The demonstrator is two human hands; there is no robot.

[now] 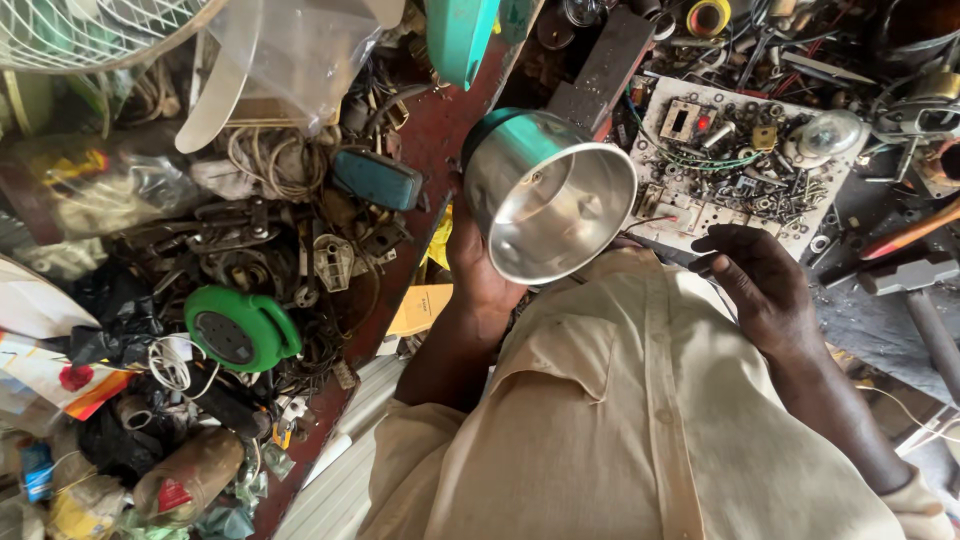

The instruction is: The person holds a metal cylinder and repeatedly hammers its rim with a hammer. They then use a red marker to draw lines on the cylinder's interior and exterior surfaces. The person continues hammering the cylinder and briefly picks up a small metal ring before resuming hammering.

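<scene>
Head view: left hand point(478, 275) grips the shiny metal reflector bowl point(548, 195) from below, at frame centre. Right hand point(762, 285), at 3 o'clock of the bowl, rests loosely curled and holds nothing, just beside the white parts tray point(838, 172).

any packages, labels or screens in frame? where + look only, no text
Clear plastic bag: top centre-left, crumpled, see-through.
Yellow paper slip: beside the left hand, flat, rectangular.
Red label: on a brown bottle, bottom left.
White-and-orange wrapper: left edge, red spot.
No screens visible.
</scene>
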